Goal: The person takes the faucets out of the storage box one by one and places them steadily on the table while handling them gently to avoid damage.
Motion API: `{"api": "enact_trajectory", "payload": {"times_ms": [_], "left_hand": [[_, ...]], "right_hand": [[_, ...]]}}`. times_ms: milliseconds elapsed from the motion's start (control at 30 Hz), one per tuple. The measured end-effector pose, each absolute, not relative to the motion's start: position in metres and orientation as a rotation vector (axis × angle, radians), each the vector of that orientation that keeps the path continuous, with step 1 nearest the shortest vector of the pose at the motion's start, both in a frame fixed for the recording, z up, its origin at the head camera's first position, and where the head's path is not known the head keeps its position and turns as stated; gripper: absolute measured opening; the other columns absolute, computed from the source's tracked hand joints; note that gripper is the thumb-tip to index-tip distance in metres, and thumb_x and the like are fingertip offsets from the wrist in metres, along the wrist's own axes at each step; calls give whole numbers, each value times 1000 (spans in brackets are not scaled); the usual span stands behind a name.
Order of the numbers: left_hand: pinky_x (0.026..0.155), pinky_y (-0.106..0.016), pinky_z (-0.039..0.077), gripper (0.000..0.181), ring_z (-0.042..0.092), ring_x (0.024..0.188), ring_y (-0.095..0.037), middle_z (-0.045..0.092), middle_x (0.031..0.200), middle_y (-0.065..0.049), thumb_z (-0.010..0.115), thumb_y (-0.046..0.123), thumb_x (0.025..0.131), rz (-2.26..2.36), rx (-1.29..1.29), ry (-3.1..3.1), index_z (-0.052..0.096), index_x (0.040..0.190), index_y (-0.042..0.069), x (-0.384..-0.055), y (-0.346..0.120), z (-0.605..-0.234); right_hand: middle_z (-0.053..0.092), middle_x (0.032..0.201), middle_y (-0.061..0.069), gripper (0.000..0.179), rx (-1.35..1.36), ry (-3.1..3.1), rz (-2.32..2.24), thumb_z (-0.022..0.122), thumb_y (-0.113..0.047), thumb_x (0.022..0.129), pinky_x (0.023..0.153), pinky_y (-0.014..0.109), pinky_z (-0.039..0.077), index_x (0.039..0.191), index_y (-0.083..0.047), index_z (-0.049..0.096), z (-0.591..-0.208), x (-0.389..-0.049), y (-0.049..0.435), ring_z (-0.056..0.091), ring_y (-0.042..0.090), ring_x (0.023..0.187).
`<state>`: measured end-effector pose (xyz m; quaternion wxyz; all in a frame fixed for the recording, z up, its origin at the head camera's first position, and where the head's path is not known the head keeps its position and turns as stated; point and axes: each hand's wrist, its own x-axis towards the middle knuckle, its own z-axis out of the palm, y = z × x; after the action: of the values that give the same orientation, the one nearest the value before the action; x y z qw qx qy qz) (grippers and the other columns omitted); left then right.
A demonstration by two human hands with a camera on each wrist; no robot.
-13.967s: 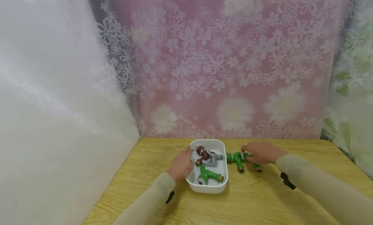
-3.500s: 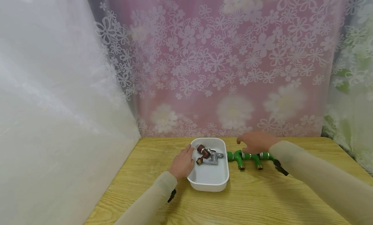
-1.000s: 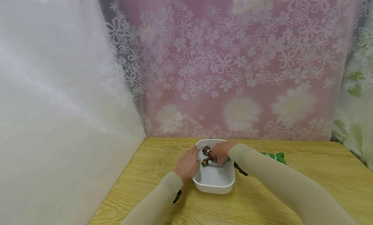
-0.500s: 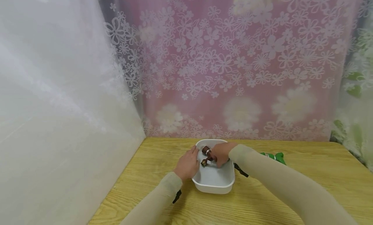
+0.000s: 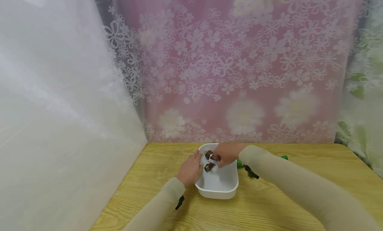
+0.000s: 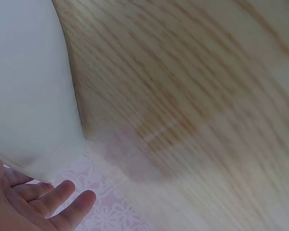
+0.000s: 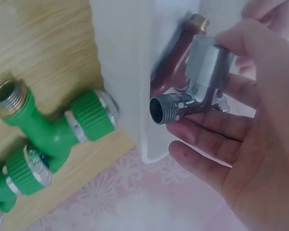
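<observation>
My right hand (image 5: 228, 153) is over the white basin (image 5: 216, 194) and holds a chrome tap (image 7: 209, 62) between thumb and fingers. The tap's threaded end points away from the palm in the right wrist view. Beneath it in the basin lies a brown tap (image 5: 208, 154) with a brass threaded end, partly covered in the head view. My left hand (image 5: 190, 169) grips the basin's left rim, its fingertips showing at the rim in the left wrist view. Green taps (image 7: 53, 134) lie in a row outside the basin's right wall.
A wood-grain table (image 5: 143, 197) bears everything. My right sleeve (image 5: 287, 171) hides most of the green row in the head view. A pink flowered curtain (image 5: 239, 74) hangs behind the table's far edge, and a white sheet (image 5: 60, 108) slopes down along the left.
Earlier a green tap left the basin and joined the row on the right. Since then my right hand has reached into the basin, taken the chrome tap and raised it slightly. My left hand stays put.
</observation>
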<state>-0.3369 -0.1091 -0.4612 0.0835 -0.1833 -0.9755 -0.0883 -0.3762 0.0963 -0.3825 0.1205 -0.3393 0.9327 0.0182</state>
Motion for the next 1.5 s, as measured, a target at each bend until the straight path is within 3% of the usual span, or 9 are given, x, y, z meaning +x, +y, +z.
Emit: {"api": "enact_trajectory", "payload": {"times_ms": [767,1200,1500], "left_hand": [[109,-46,47,51,47,139,-32,37,160,-16,49,19,102,-244,-526,-2938,44,150,3,-338,-108,-464],[103,-48,51,50,51,135,-34,38,159,-17,50,19,102,-278,-556,-2911,45,149,2,-335,-108,-460],[105,-48,50,50,50,136,-34,37,160,-16,50,20,102,-269,-549,-2920,44,149,2,-337,-108,-462]], "right_hand": [[59,74,-8,15,-939,2732,-68,68,-32,92,56,28,38,82,-22,65,-353,-353,163,46,9,59],[46,59,-9,26,-845,2757,-239,65,-25,96,51,24,33,71,-20,59,-361,-352,236,35,7,50],[31,54,-9,35,-742,2770,-270,62,-24,97,50,25,26,65,-21,48,-367,-346,279,23,8,48]]}}
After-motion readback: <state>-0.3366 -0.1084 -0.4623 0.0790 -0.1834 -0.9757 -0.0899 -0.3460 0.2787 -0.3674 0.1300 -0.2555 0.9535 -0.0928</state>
